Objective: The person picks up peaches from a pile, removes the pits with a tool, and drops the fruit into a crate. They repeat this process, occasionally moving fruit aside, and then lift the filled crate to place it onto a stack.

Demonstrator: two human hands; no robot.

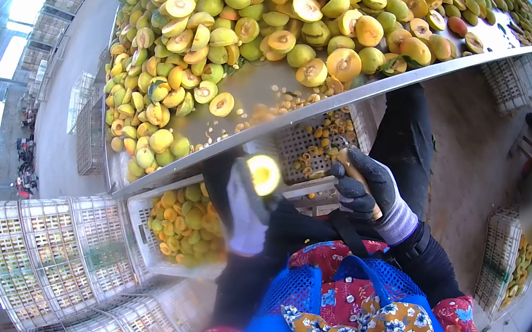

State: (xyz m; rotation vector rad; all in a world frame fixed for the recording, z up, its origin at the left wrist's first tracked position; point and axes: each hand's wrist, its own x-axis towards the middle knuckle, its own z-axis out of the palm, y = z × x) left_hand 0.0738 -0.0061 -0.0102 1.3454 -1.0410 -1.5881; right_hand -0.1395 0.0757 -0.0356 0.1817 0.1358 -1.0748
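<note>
**Gloved hands hold a halved fruit and a brown handle beside a fruit-laden desk**

The left hand (pixel 246 214) is blurred, its fingers clamped on a fruit half (pixel 263 175), whose bright yellow cut face shows. At its 3 o'clock, well apart, the right hand (pixel 373 192) has its dark-coated fingers wrapped around a brown handle (pixel 354 167), which pokes out at both ends of the fist.

At the right hand's 11 o'clock, a perforated crate (pixel 289 143) by the desk's near edge contains small yellow-brown pieces. At the left hand's 8 o'clock, a white crate (pixel 136 229) holds yellow-green fruit.

From 10 to 1 o'clock in the view, the metal-rimmed desk (pixel 253 87) carries heaped fruit (pixel 229 33), much of it halved; small pale pits (pixel 288 102) lie scattered near its rim.

Farther out, stacked white crates (pixel 52 259) stand at 8 o'clock, with yellowish contents showing through their slats. Near 4 o'clock, another crate (pixel 494 263) contains fruit.
</note>
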